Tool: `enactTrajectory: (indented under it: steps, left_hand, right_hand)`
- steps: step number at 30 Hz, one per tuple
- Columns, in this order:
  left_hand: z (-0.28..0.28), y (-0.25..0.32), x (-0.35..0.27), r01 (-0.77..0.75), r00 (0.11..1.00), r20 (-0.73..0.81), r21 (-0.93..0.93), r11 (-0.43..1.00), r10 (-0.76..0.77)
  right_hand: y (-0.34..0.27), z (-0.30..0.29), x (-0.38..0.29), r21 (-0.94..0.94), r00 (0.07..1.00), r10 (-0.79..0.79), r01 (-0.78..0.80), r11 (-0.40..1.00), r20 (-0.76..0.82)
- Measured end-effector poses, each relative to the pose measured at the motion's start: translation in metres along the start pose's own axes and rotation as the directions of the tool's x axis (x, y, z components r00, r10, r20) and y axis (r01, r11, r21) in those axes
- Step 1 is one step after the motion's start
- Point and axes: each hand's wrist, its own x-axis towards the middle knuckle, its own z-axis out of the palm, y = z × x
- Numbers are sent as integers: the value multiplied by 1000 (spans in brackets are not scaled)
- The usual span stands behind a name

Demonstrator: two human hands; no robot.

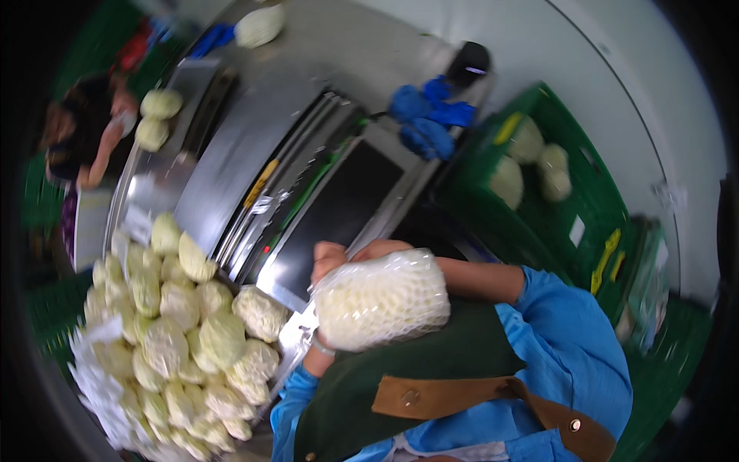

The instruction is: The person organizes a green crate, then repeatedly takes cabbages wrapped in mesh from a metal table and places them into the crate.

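Observation:
Close to my chest I hold a pale cabbage in a white foam net and clear plastic film point(381, 300). My left hand point(328, 261) grips its left end, and most of the palm is hidden behind it. My right hand point(382, 249) holds its far side, fingers partly covered by the bundle. Just beyond my hands lies the black plate point(352, 199) of a film-wrapping machine. To the left rises a heap of pale, trimmed cabbages point(167, 341), with white foam nets point(98, 369) at its outer edge.
A green plastic crate point(589, 173) holding several netted cabbages stands at the right. Blue gloves point(424, 127) and a black object point(469, 63) lie behind the machine. Two cabbages point(156, 118) sit near another person point(95, 133). Another netted cabbage point(260, 26) lies farther back.

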Motion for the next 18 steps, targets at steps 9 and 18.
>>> enactTrajectory:
  steps: [9,18]
  left_hand:
    - [88,94,48,749,607,446,-597,287,-658]
    - [251,26,114,-41,874,437,498,866,-210]
  right_hand:
    - [-103,-35,-151,185,906,-129,218,958,-403]
    - [-53,-122,-306,379,632,-16,484,789,-774]
